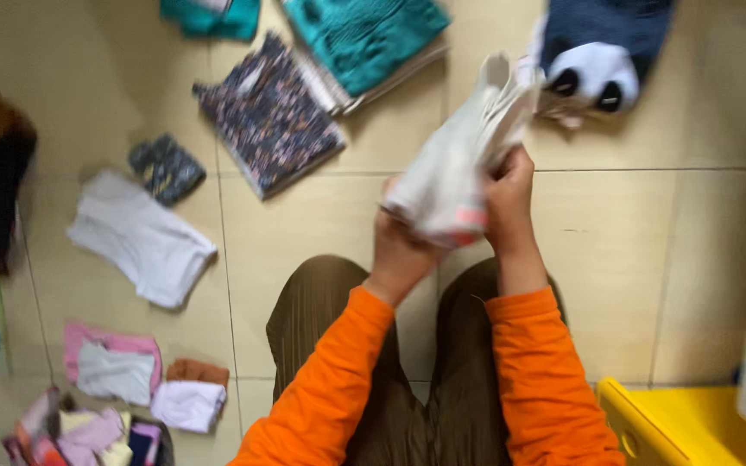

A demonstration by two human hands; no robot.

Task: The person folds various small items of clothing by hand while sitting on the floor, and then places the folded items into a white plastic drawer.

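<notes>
A small white garment point(455, 168), blurred and bunched, is held up in the air above the person's knees, with the left hand point(401, 246) closed around its lower end and the right hand point(509, 194) pinching its side, fingers pressed into the cloth. Around it on the tiled floor point(615, 250) lie folded pieces: a dark floral one point(269, 112), a teal knit point(364, 34), a navy top with a panda face point(602, 52) and a white piece point(140, 237). The cloth looks loosely gathered, so a slack edge could probably slip from the pinch and drop open, or brush the panda top just beside it and disturb it.
</notes>
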